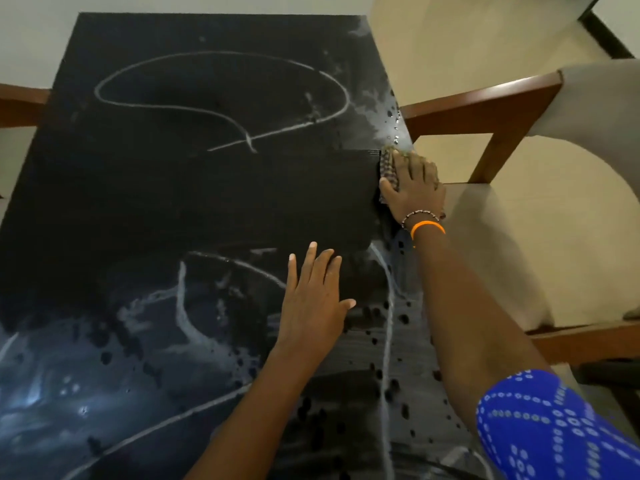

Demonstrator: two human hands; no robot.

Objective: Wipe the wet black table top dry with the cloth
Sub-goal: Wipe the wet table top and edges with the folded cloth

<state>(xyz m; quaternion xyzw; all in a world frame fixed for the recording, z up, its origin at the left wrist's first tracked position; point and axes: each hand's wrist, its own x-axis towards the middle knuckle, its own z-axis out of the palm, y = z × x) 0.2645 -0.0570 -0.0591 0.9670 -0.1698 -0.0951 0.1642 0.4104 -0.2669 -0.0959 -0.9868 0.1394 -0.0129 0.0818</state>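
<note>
We press the cloth (387,174) w/ flat right hand (414,192) at the table (194,195) edge; left hand (317,299) rests flat, fingers straight, holding nothing.

One black table top (145,202), one cloth (387,168), two hands, two bracelets (424,221), seemingly one chair (491,109)

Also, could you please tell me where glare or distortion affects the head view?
Head view: pale glare on the wet table top at near left and beside the cloth under the right hand; the middle looks matte dark; wide-angle bending curves the chair rails; the left hand looks sharp.
</note>
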